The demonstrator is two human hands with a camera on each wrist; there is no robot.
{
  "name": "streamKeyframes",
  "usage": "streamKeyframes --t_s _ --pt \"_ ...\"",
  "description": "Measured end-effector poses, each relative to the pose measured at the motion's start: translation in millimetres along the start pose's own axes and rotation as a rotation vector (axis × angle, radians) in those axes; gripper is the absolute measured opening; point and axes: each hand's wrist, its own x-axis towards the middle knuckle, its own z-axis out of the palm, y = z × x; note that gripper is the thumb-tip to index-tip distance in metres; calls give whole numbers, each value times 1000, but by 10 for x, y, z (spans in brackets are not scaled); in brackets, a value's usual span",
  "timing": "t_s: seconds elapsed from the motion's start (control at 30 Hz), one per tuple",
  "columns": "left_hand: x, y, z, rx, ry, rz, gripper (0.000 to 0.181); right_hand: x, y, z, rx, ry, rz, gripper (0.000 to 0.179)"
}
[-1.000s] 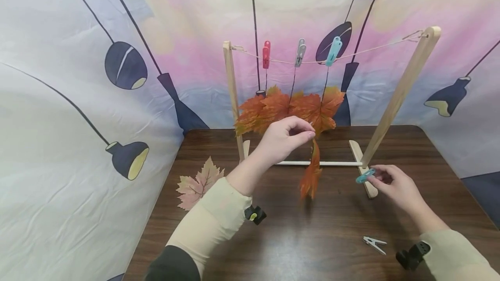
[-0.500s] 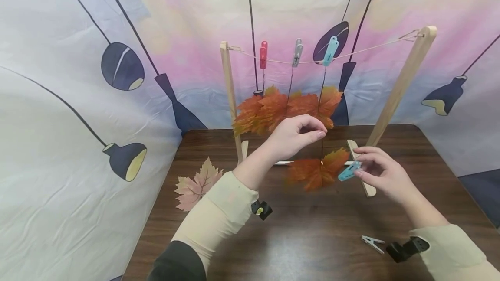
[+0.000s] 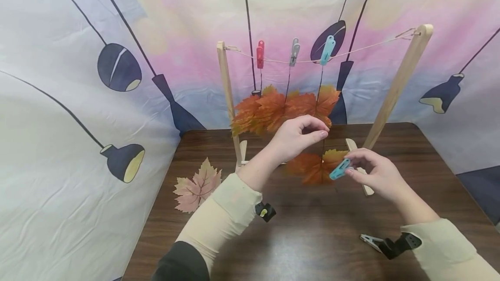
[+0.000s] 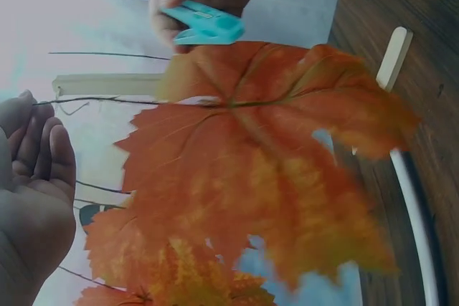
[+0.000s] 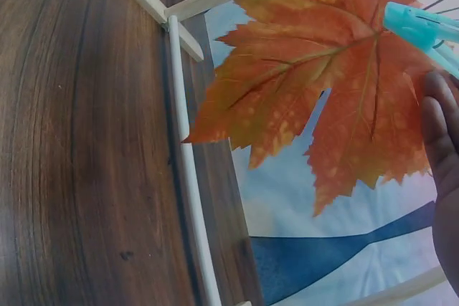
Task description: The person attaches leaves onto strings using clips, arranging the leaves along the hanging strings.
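Note:
My left hand (image 3: 298,138) pinches the thin dark stem of an orange artificial maple leaf (image 4: 251,148), which hangs below the fingertips. In my right hand (image 3: 376,170) a light blue clothespin (image 3: 340,169) is held between thumb and fingers, close to the right side of that leaf. Behind the hands, several orange leaves (image 3: 269,107) hang by their stems from a string (image 3: 355,50). A red clothespin (image 3: 260,54), a grey clothespin (image 3: 294,52) and another blue clothespin (image 3: 327,50) grip the string above them.
The string runs between two wooden posts (image 3: 398,86), joined low down by a white rod (image 5: 188,170). A pale pink leaf (image 3: 199,187) lies on the brown table (image 3: 297,237) at left. A whitish clothespin (image 3: 371,242) lies at front right, partly covered by the right wrist camera.
My right hand has moved left with the blue clothespin, towards the held leaf. The left hand has shifted slightly right, and its leaf has turned from edge-on to broadside.

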Motion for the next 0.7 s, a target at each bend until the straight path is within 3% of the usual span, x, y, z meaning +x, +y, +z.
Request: streamKeyframes --t_s 0.23,0.5,0.6,0.7 --pt "19 -59 65 -3 19 -12 13 17 -33 -19 49 67 -17 32" --pt "101 -52 82 60 34 -2 16 87 -53 -91 51 117 -13 28" --pt "143 -38 87 82 46 10 17 131 -41 -155 65 131 -71 30" --pt "181 -22 93 101 66 10 17 194 -32 -234 144 149 -139 34"
